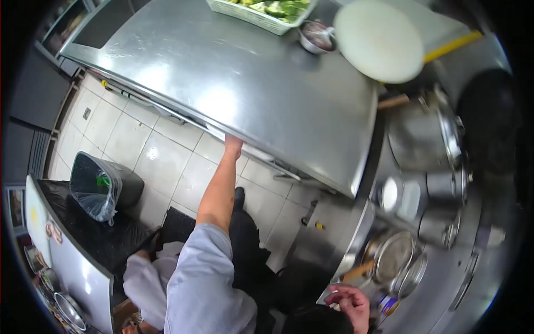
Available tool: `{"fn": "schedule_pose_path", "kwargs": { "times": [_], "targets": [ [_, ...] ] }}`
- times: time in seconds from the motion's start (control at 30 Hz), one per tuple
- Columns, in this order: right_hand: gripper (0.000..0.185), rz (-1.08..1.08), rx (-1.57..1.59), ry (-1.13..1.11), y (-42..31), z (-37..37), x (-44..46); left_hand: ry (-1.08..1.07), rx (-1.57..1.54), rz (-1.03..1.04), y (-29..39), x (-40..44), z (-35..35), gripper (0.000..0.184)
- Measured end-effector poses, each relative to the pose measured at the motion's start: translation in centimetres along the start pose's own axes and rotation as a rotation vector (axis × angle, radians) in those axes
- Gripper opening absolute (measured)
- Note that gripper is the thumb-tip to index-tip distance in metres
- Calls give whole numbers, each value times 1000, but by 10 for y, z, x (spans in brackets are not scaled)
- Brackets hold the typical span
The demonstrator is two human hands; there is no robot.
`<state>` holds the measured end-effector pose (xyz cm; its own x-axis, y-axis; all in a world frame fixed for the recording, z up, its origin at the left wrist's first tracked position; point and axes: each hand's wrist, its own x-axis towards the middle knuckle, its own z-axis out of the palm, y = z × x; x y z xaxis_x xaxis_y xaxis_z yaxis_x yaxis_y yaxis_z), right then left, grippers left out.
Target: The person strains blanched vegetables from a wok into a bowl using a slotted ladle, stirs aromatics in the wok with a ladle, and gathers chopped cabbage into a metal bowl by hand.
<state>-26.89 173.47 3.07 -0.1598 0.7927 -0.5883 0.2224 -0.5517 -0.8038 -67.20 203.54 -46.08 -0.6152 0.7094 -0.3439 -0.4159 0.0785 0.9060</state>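
My left arm stretches forward over the floor, and my left hand [233, 146] is at the near edge of the steel table [267, 94]. Its fingers go out of sight under the tabletop, so what they hold or touch is hidden. A pale surface [257, 155] shows just below the edge beside it. At the lower right, my right hand [351, 307] is raised with curled fingers; anything inside them is too unclear to name. It is nearest to the pans on the right-hand counter.
A white basket of green vegetables [270, 16], a small bowl [317, 37] and a round white board [379, 40] are on the table. Pots [420, 136] and a strainer [394, 257] line the right. A lined bin [130, 186] and another person's sleeve [146, 281] are at left.
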Motion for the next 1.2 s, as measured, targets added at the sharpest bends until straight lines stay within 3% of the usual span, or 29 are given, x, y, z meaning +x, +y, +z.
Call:
{"fn": "schedule_pose_path", "kwargs": {
  "times": [0.03,0.17,0.4,0.47,0.57,0.7,0.77,0.8,0.83,0.9,1.03,1.13,1.17,1.2],
  "targets": [
    [55,140,34,-103,-18,4,38,-5,-495,-222,-55,51,-9,47],
    [51,186,5,-162,-73,29,140,104,-104,-174,-78,130,4,46],
    [52,286,58,-257,-121,50,246,152,77,-220,-102,166,4,46],
    [52,360,31,-310,-137,56,262,134,142,-214,-90,147,1,45],
    [54,269,54,-388,-160,73,276,83,177,-182,-45,96,-11,45],
    [58,234,65,-465,-189,91,286,39,248,23,48,22,-55,45],
    [62,247,-88,-544,-212,106,297,133,135,-179,95,-18,-96,44],
    [68,240,-28,-683,-212,111,311,220,-10,-466,118,-42,-117,40],
    [68,256,-59,-747,-212,125,320,289,-30,-452,127,-60,-148,40],
    [28,-139,-40,-827,-224,170,343,358,-1,-405,141,-80,-209,38],
    [26,-113,-146,-940,-247,268,382,758,-158,-215,211,-114,-304,40],
    [23,-63,-132,-970,-259,348,407,916,-217,17,268,-115,-379,39],
    [22,-80,-223,-996,-261,377,411,1003,-193,82,294,-115,-406,37],
    [21,-94,-311,-1019,-261,408,415,1193,168,78,302,-110,-445,33]
  ]
}}
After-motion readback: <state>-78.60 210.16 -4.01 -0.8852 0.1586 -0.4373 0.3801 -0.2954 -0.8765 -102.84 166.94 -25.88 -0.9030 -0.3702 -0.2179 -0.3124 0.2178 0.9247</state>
